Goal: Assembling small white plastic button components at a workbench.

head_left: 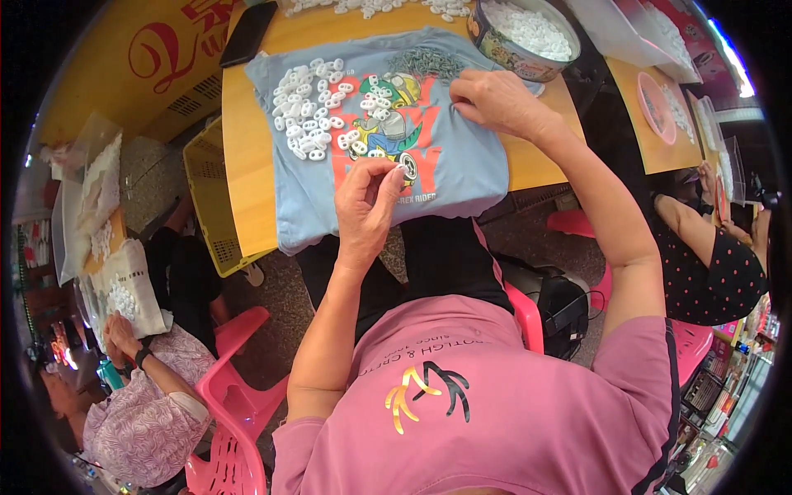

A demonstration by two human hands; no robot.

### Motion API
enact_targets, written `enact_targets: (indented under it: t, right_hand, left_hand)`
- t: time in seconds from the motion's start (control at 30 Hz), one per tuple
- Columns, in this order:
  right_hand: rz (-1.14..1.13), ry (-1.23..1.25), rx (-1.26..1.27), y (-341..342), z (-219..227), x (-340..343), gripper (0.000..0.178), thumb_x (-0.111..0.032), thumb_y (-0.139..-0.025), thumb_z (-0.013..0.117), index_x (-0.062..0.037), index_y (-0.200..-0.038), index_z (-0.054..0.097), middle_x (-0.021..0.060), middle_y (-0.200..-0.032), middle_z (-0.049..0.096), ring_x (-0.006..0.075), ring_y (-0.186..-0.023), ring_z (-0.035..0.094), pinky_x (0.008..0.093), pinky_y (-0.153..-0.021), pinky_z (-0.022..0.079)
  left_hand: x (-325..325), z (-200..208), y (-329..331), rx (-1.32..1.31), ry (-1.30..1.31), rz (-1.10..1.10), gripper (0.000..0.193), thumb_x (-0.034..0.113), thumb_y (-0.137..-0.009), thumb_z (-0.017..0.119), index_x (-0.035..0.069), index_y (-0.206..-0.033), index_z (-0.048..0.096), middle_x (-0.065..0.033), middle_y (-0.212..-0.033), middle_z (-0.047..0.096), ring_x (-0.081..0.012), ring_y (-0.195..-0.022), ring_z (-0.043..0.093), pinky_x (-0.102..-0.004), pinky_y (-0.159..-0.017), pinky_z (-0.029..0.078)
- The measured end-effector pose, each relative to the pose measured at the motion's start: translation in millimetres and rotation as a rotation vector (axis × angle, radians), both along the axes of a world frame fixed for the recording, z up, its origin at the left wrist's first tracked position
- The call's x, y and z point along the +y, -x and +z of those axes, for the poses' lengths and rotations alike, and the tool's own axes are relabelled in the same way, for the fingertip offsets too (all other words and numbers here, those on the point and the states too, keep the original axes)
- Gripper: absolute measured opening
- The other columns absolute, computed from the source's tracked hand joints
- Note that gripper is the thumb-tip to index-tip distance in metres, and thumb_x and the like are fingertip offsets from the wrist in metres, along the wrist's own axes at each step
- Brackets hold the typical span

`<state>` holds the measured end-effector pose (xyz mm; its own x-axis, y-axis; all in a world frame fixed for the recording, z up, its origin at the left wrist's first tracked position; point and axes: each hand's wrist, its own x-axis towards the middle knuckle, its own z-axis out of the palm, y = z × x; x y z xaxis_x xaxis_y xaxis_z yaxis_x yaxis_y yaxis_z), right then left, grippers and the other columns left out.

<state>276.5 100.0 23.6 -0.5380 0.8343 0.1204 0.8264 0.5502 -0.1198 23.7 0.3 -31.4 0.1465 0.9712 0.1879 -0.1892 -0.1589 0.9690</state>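
Note:
A blue-grey printed T-shirt lies spread over the table. My left hand is over its front part, thumb and finger pinched together; what they hold is too small to make out. My right hand is at the shirt's right side with its fingers closed and pointing down; anything in them is hidden. Just left of it lies a pile of small grey-green pieces. Many small white plastic pieces with two holes are heaped on the shirt's left, with several more scattered over the print.
A round tub full of white pieces stands at the far right of the wooden table. A black phone lies far left. A yellow crate is beside the table. Other people sit left and right, near pink chairs.

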Motion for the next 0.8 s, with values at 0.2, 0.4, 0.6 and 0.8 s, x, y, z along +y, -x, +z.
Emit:
enact_targets:
  t: [0.2,0.4,0.6,0.8]
  right_hand:
    - [-0.058,0.144,0.197,-27,-7,7,0.016,-0.015,-0.084,0.065,-0.0011,-0.091,0.064,0.0140,-0.087,0.066,0.0309,-0.082,0.064,0.0380,-0.073,0.050]
    - [-0.095,0.142,0.337,-32,-13,0,0.015,-0.010,-0.083,0.065,0.0011,-0.094,0.064,0.0142,-0.085,0.065,0.0271,-0.080,0.063,0.0351,-0.075,0.050]
    - [-0.092,0.090,0.336,-34,-17,-2,0.015,-0.010,-0.084,0.065,0.0004,-0.094,0.064,0.0130,-0.086,0.063,0.0259,-0.081,0.063,0.0349,-0.075,0.050]
    - [-0.150,0.067,0.337,-41,-15,-9,0.015,-0.012,-0.084,0.066,-0.0018,-0.095,0.065,0.0111,-0.092,0.061,0.0243,-0.083,0.063,0.0347,-0.075,0.050]
  left_hand:
    - [0,2,0,0.007,0.014,0.002,0.005,0.002,-0.093,0.061,-0.003,-0.095,0.059,-0.0035,-0.091,0.058,-0.0077,-0.078,0.058,-0.0221,-0.070,0.049]
    - [-1,1,1,0.027,0.001,0.008,0.006,0.002,-0.093,0.061,-0.003,-0.096,0.060,-0.0034,-0.091,0.058,-0.0074,-0.079,0.058,-0.0219,-0.071,0.049]
    - [-2,4,-1,0.000,0.021,0.000,0.006,0.001,-0.093,0.061,-0.002,-0.097,0.059,-0.0032,-0.092,0.057,-0.0073,-0.080,0.057,-0.0216,-0.071,0.049]
    - [-1,2,0,0.007,0.020,-0.002,0.006,0.001,-0.093,0.061,-0.002,-0.097,0.059,-0.0031,-0.092,0.057,-0.0074,-0.079,0.057,-0.0213,-0.071,0.049]
